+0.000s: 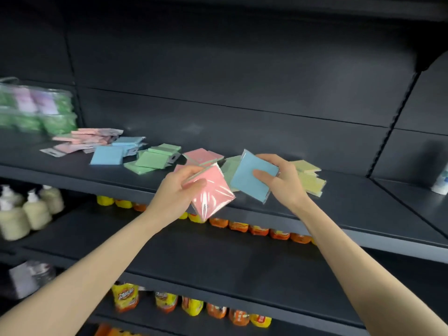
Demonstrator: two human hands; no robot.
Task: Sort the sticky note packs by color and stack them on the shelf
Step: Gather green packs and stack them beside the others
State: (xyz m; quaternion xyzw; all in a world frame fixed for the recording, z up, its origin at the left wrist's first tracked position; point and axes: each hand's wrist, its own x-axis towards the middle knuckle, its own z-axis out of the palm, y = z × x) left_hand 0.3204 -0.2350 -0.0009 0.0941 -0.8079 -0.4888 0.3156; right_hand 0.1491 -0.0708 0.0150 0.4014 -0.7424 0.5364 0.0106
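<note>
My left hand (180, 187) grips a pink sticky note pack (213, 192) in clear wrap, held above the front edge of the dark shelf (351, 202). My right hand (278, 178) grips a blue pack (252, 179) right beside it. On the shelf lie sorted groups: pink packs (84, 140) at the far left, blue packs (114, 152), then green packs (155, 158). Behind my hands lies a mixed heap with a pink pack (203, 155) on top, and yellow packs (309, 177) sit behind my right hand.
Clear bags of green and pink goods (36, 107) stand at the shelf's left end. A white container (441, 183) stands at the right. Lower shelves hold pump bottles (26, 209) and orange and yellow snack bags (254, 229).
</note>
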